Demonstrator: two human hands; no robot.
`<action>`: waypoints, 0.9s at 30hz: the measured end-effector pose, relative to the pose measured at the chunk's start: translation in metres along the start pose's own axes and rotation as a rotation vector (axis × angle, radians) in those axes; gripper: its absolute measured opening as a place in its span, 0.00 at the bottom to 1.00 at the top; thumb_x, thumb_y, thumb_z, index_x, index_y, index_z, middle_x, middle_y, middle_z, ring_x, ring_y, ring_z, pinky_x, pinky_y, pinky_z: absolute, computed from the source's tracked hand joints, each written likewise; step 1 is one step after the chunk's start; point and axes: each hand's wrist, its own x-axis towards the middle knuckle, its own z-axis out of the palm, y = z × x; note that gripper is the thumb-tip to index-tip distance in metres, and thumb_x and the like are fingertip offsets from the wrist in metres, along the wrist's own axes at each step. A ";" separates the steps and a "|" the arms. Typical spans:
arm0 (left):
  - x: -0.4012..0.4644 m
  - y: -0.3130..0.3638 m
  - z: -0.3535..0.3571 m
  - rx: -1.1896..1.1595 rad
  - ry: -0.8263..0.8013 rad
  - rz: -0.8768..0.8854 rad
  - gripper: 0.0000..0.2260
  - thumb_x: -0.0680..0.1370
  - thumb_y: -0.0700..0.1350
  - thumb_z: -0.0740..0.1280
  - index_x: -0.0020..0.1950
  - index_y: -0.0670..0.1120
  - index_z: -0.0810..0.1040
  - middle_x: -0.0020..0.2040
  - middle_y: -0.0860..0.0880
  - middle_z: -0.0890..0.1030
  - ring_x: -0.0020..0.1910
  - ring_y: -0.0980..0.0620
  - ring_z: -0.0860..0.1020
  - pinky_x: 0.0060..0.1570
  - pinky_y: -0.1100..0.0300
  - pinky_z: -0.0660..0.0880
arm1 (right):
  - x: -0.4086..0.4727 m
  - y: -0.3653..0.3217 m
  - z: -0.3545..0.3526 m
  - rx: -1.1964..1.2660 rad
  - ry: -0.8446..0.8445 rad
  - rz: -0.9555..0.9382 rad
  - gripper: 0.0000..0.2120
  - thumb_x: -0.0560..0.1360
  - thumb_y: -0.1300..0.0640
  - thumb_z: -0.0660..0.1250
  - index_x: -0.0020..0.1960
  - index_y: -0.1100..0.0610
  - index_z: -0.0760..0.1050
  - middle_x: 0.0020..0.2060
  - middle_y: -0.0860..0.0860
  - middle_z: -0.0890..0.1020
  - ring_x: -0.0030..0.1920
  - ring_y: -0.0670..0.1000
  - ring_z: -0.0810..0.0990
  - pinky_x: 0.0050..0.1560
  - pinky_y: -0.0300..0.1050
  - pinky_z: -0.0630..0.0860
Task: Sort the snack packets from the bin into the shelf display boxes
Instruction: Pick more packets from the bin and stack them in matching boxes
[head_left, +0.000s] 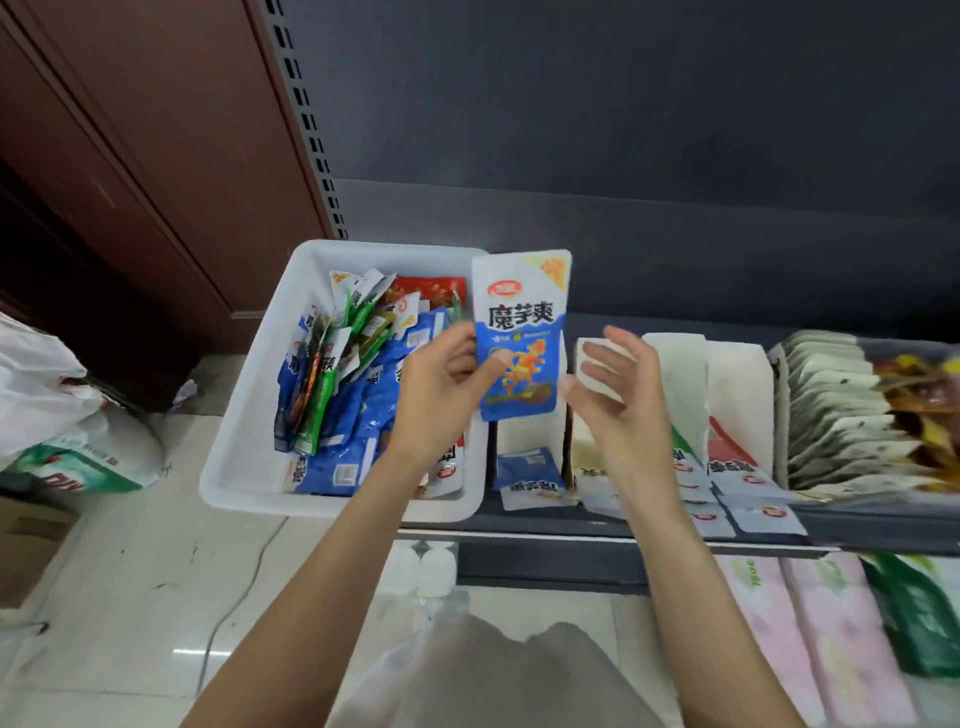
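I count one blue-and-white snack packet (521, 332) raised upright at frame centre, pinched at its lower left edge by my left hand (445, 387), thumb across its face. My right hand (615, 387) hovers just beside it, fingers spread and relaxed, holding nothing. One white bin (249, 415), left of centre on the shelf (649, 527), holds a heap of packets too jumbled to count. To its right I see four display boxes (675, 395); the nearest, below the packet, has open room. Both forearms reach up from the bottom edge.
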 end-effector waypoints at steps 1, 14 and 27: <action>0.001 0.001 0.005 0.085 -0.090 0.030 0.06 0.75 0.38 0.69 0.51 0.45 0.78 0.46 0.58 0.82 0.43 0.62 0.81 0.43 0.67 0.77 | 0.002 -0.004 -0.011 -0.025 -0.010 -0.065 0.26 0.71 0.55 0.73 0.65 0.46 0.65 0.59 0.47 0.77 0.58 0.45 0.77 0.53 0.37 0.75; -0.012 -0.060 0.013 0.903 -0.257 0.428 0.10 0.72 0.46 0.72 0.48 0.41 0.80 0.34 0.46 0.81 0.34 0.46 0.79 0.41 0.56 0.75 | 0.009 0.035 -0.025 -0.724 -0.228 -0.538 0.04 0.74 0.60 0.70 0.48 0.56 0.77 0.38 0.49 0.83 0.35 0.49 0.81 0.33 0.45 0.79; -0.034 -0.065 -0.038 0.715 -0.072 0.277 0.13 0.74 0.55 0.66 0.53 0.49 0.82 0.49 0.52 0.83 0.52 0.53 0.77 0.51 0.59 0.74 | 0.005 0.040 -0.023 -0.938 -0.719 -0.423 0.17 0.77 0.42 0.61 0.60 0.48 0.78 0.50 0.44 0.83 0.48 0.48 0.77 0.50 0.33 0.66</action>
